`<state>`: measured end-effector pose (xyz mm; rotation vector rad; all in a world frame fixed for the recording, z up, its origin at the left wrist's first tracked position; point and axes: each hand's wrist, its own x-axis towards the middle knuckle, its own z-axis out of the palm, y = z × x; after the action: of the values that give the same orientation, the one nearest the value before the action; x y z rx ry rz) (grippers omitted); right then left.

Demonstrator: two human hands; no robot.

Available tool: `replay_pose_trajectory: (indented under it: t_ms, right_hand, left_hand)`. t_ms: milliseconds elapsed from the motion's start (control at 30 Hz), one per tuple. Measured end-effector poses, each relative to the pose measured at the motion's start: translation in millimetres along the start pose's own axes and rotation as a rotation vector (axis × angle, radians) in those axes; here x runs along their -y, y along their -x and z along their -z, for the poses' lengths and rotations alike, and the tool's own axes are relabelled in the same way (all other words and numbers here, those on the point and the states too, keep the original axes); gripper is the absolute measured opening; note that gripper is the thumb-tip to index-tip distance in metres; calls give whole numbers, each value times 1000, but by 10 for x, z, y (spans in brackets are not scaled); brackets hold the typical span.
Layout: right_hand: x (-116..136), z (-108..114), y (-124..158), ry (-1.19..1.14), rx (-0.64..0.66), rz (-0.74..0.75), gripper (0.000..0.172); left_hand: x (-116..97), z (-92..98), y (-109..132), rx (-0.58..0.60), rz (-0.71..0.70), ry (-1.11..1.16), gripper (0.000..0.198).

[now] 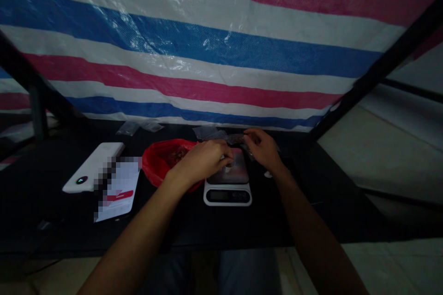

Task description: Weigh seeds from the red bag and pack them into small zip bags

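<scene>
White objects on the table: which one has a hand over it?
The scale: the left hand reaches over its platform. The power bank and paper packet lie apart, untouched.

A white digital scale (227,193) lies flat, just beside an open red bag (154,163) of reddish pieces

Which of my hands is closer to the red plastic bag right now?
Left. The left hand overlaps the right edge of the red plastic bag, fingers at the scale. The right hand is at the scale's right side, apart from the bag.
</scene>
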<state>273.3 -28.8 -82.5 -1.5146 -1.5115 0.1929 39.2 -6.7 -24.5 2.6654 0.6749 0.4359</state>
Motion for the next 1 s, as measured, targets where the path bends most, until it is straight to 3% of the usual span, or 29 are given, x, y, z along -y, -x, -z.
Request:
replay_pose_trajectory:
  t_ms: [133,233,400,567,700,767,833,1000]
  right_hand:
    - [18,399,247,148,-106,37,32]
    - [-80,727,578,406,-127,-3,39]
    - [-337,945,1024,680,-79,-62,48]
    - [-369,916,1095,714,-51,-24,46]
    - [-231,909,996,667,-23,-21,44]
    - [-111,872,903,581,-68,5,43]
    - [36,772,769,464,-118,39,38]
    - [362,246,266,98,-31,165,27]
  left_hand:
    - [96,53,77,-13,26,-17,31]
    - [307,165,279,-14,142,-37,29]
    - [588,162,571,226,285,-21,22]
    - [578,-3,589,226,234,-59,35]
    - [577,-16,556,231,241,-30,25]
    - [591,3,544,244,254,1,27]
    - [610,16,528,246,248,15,30]
    - [653,16,465,280,239,-11,30]
